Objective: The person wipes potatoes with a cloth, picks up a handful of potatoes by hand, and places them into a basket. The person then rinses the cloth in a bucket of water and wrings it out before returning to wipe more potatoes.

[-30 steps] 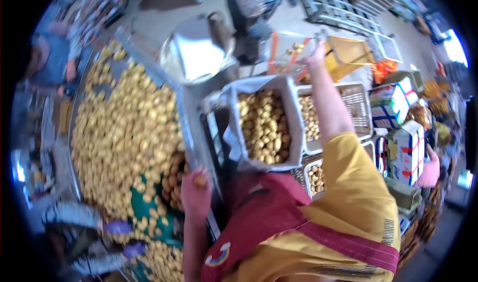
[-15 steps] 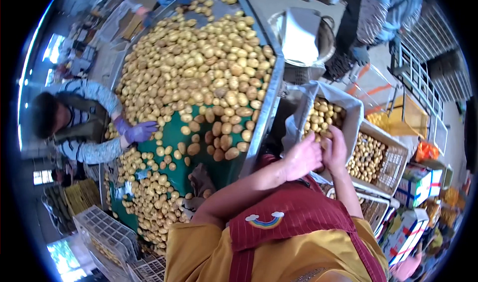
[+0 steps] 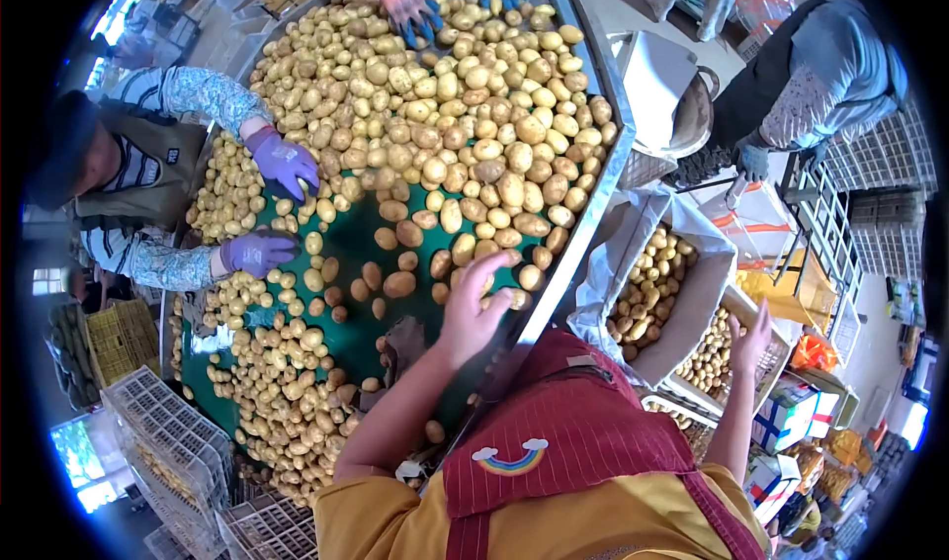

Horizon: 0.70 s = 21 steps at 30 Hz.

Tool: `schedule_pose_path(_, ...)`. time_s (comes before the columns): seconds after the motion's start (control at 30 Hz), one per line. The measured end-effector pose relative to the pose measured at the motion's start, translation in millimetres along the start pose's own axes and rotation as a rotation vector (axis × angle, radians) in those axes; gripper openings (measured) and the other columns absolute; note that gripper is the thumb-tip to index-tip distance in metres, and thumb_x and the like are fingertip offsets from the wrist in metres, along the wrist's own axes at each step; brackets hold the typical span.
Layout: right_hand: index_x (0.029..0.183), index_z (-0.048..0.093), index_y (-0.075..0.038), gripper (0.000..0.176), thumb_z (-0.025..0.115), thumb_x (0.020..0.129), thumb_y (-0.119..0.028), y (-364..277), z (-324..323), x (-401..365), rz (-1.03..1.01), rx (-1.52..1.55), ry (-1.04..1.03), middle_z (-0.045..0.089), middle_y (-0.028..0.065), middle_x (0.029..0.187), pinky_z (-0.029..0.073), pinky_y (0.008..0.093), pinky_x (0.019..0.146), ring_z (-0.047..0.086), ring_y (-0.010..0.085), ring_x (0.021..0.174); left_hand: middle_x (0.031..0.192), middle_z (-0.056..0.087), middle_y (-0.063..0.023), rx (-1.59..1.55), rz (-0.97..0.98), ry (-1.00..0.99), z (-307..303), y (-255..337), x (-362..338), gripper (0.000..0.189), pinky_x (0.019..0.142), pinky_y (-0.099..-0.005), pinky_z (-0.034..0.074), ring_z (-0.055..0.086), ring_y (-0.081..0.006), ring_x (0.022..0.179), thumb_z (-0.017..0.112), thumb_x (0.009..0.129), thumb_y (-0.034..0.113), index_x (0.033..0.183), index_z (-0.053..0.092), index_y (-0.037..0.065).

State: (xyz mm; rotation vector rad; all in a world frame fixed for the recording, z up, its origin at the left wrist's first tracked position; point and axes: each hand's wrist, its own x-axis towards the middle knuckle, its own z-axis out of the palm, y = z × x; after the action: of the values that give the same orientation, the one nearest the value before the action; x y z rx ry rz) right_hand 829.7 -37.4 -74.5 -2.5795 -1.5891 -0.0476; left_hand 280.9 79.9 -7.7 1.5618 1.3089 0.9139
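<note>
My left hand (image 3: 477, 308) is at the near metal edge (image 3: 578, 273) of the sorting table, fingers curved and spread beside a few potatoes (image 3: 531, 277). Nothing is clearly gripped in it. Out to the right, my right hand (image 3: 751, 341) is raised with fingers stretched out and holds nothing, in front of a crate of small potatoes (image 3: 707, 362). Between my arms stands a box lined with a pale sheet (image 3: 697, 323), partly filled with potatoes (image 3: 647, 293). A big heap of potatoes (image 3: 415, 95) covers the table's green surface (image 3: 341, 239).
Across the table, a person in purple gloves (image 3: 285, 163) handles potatoes; another person's blue-and-orange gloves (image 3: 410, 11) work at the far end. A basket (image 3: 682, 105) stands beyond the lined box. Farther right, a person (image 3: 820, 76) bends over. Stacked plastic crates (image 3: 163, 431) are lower left.
My hands have parted from over the lined box: the left went to the table, the right outward. Gloved hands have come over the far potatoes. My view has shifted.
</note>
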Motion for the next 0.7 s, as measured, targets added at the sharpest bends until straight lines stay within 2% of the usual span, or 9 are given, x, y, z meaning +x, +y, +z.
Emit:
schedule_pose_path(0.07, 0.151, 0.043, -0.007, 0.076, 0.078, 0.087, -0.029, -83, 0, 32, -0.326, 0.276, 0.073, 0.043, 0.0238, 0.152, 0.033, 0.0516, 0.116, 0.04, 0.0424, 0.141, 0.148, 0.047, -0.0181, 0.374, 0.152, 0.019, -24, -21, 16, 0.059, 0.113, -0.0466, 0.038, 0.045, -0.0365, 0.137, 0.07, 0.087, 0.017, 0.142, 0.053, 0.006)
schedule_pose_path(0.1, 0.148, 0.047, -0.005, 0.075, 0.079, 0.084, -0.03, -156, -20, 36, -0.45, 0.18, 0.126, 0.046, 0.0238, 0.148, 0.038, 0.0515, 0.112, 0.046, 0.0421, 0.135, 0.151, 0.044, -0.0209, 0.563, 0.204, 0.04, -33, -25, 26, 0.06, 0.116, -0.049, 0.033, 0.039, -0.0403, 0.142, 0.068, 0.088, 0.021, 0.144, 0.052, 0.005)
schedule_pose_path(0.13, 0.147, 0.05, -0.011, 0.075, 0.08, 0.081, -0.031, -214, -38, 48, -0.575, 0.323, -0.009, 0.046, 0.0228, 0.149, 0.037, 0.0512, 0.112, 0.046, 0.0421, 0.135, 0.157, 0.037, -0.0214, 0.656, 0.233, 0.036, -40, -38, 37, 0.063, 0.119, -0.0546, 0.025, 0.033, -0.0437, 0.145, 0.067, 0.089, 0.028, 0.145, 0.051, 0.006)
schedule_pose_path(0.17, 0.148, 0.052, -0.021, 0.074, 0.078, 0.081, -0.036, -255, -35, 56, -0.707, 0.406, -0.116, 0.043, 0.0198, 0.154, 0.034, 0.0552, 0.113, 0.042, 0.0408, 0.141, 0.161, 0.034, -0.0183, 0.723, 0.253, 0.019, -47, -46, 50, 0.063, 0.12, -0.0617, 0.017, 0.028, -0.0429, 0.149, 0.066, 0.089, 0.032, 0.147, 0.052, 0.014)
schedule_pose_path(0.27, 0.146, 0.053, -0.036, 0.064, 0.072, 0.086, -0.044, -373, -37, 67, -1.154, 0.326, -0.201, 0.034, 0.0088, 0.162, 0.026, 0.0605, 0.117, 0.031, 0.0367, 0.149, 0.164, 0.033, -0.0058, 0.931, 0.276, -0.087, -65, -69, 93, 0.057, 0.116, -0.0745, 0.01, 0.025, -0.0365, 0.152, 0.065, 0.09, 0.035, 0.146, 0.053, 0.035)
schedule_pose_path(0.4, 0.145, 0.05, -0.043, 0.061, 0.071, 0.088, -0.043, -452, -8, 110, -1.416, 0.145, -0.288, 0.026, 0.0009, 0.166, 0.024, 0.0584, 0.12, 0.026, 0.0301, 0.152, 0.162, 0.034, 0.0167, 1.069, 0.4, -0.17, -97, -92, 144, 0.061, 0.116, -0.0761, 0.003, 0.013, -0.0338, 0.156, 0.066, 0.086, 0.058, 0.144, 0.054, 0.043)
schedule_pose_path(0.53, 0.119, 0.063, -0.022, 0.041, 0.076, 0.084, -0.038, -482, 4, 147, -1.427, 0.474, -0.309, 0.056, 0.0061, 0.137, 0.03, 0.0551, 0.114, 0.059, 0.0284, 0.12, 0.153, 0.047, 0.0156, 1.012, 0.399, -0.161, -110, -96, 163, 0.056, 0.118, -0.0729, 0.005, 0.022, -0.0294, 0.154, 0.068, 0.086, 0.047, 0.141, 0.057, 0.042)
schedule_pose_path(0.63, 0.126, 0.057, -0.014, 0.057, 0.08, 0.08, -0.037, -494, 10, 137, -1.062, 0.732, -0.439, 0.068, 0.0092, 0.111, 0.036, 0.0486, 0.104, 0.064, 0.0298, 0.107, 0.141, 0.059, 0.0155, 0.934, 0.354, -0.092, -107, -95, 171, 0.054, 0.117, -0.0714, 0.009, 0.029, -0.0237, 0.152, 0.069, 0.085, 0.039, 0.138, 0.06, 0.04)
schedule_pose_path(0.7, 0.125, 0.055, -0.011, 0.059, 0.08, 0.077, -0.034, -504, 9, 126, -0.986, 0.645, -0.416, 0.069, 0.0089, 0.099, 0.037, 0.0435, 0.097, 0.065, 0.0308, 0.097, 0.141, 0.059, 0.0155, 0.954, 0.333, -0.077, -103, -93, 171, 0.055, 0.117, -0.0714, 0.009, 0.029, -0.0236, 0.151, 0.07, 0.084, 0.038, 0.138, 0.06, 0.04)
